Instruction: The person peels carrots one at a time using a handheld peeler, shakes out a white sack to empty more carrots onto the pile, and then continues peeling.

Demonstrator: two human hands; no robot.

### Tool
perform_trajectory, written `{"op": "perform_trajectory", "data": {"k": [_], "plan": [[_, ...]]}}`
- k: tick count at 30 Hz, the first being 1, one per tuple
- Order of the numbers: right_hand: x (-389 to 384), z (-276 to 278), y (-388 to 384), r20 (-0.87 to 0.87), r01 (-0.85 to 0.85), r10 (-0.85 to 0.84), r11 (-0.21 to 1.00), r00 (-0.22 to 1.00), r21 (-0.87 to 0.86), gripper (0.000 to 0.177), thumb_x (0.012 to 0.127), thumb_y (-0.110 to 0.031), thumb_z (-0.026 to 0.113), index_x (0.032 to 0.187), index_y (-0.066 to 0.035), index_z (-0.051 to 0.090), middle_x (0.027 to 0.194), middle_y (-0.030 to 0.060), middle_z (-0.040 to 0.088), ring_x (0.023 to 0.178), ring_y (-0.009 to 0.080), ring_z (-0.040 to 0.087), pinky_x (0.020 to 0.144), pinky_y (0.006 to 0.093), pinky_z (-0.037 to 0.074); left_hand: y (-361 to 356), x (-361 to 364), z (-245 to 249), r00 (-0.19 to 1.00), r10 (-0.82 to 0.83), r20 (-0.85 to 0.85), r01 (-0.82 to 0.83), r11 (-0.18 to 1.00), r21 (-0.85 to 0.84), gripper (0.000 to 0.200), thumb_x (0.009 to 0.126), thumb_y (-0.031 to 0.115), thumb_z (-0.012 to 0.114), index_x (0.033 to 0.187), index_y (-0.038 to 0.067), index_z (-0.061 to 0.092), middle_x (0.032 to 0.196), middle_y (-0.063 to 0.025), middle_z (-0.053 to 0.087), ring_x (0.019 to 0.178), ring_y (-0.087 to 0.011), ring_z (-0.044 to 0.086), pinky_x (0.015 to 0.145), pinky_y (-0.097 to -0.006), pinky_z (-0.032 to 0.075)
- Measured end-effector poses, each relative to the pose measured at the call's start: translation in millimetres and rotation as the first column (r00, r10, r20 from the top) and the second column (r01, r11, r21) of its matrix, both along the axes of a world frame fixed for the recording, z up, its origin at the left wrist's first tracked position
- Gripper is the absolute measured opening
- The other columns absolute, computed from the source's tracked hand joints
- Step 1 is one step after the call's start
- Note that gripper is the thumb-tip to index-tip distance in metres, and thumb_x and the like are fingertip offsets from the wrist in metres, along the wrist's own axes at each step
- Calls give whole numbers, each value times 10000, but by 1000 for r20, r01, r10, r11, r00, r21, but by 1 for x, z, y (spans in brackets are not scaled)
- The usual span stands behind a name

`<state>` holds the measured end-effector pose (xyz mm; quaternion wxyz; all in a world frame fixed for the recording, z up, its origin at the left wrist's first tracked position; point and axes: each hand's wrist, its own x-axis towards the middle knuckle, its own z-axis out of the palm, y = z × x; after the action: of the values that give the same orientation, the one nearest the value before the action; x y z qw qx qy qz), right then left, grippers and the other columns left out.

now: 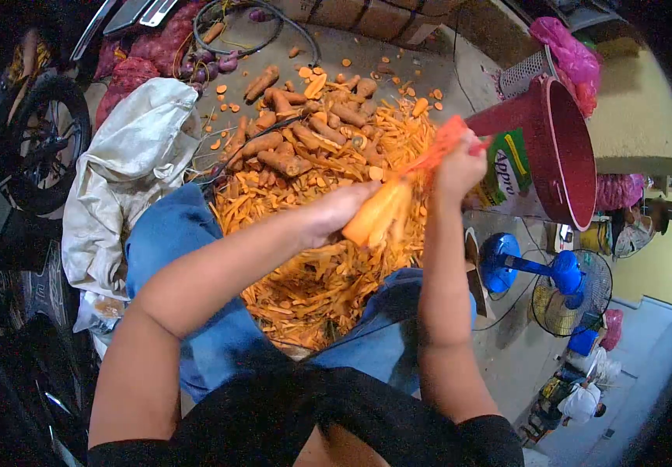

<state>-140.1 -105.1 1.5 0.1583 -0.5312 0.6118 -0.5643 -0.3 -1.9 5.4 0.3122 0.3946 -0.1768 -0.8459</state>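
My left hand (342, 208) is closed round the lower end of a peeled, bright orange carrot (379, 214), held above the pile between my knees. My right hand (459, 170), beside the carrot's far end, grips an orange-red peeler (446, 140); motion smears it, so its blade does not show. Long carrot peelings (328, 288) cover the floor below both hands and between my legs. Beyond them lie unpeeled carrots (281, 162), brownish and dirty, heaped with cut carrot ends around them.
At the right a dark red bucket (573, 156) with a green label stands close to my right hand. Further right is a blue fan (546, 268). A white sack (130, 171) lies by my left knee, near mesh bags of onions (173, 50). People (582, 402) are in the background.
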Motion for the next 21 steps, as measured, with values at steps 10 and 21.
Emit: {"op": "perform_trajectory", "data": {"k": [10, 21], "plan": [[43, 22, 49, 98, -219, 214, 975, 972, 40, 199, 798, -170, 419, 690, -12, 474, 607, 6, 445, 575, 82, 416, 548, 216, 351, -12, 12, -2, 983, 179, -29, -179, 984, -5, 334, 834, 331, 298, 976, 66, 444, 770, -30, 529, 651, -120, 526, 587, -240, 443], [-48, -5, -25, 92, 90, -98, 991, 991, 96, 251, 793, -197, 417, 659, 14, 449, 602, 45, 494, 534, 120, 431, 509, 270, 360, 9, 9, 8, 982, 21, 188, 56, 917, -396, 429, 815, 314, 375, 1087, -18, 384, 1085, -102, 423, 1005, -137, 373, 847, -252, 297]]}}
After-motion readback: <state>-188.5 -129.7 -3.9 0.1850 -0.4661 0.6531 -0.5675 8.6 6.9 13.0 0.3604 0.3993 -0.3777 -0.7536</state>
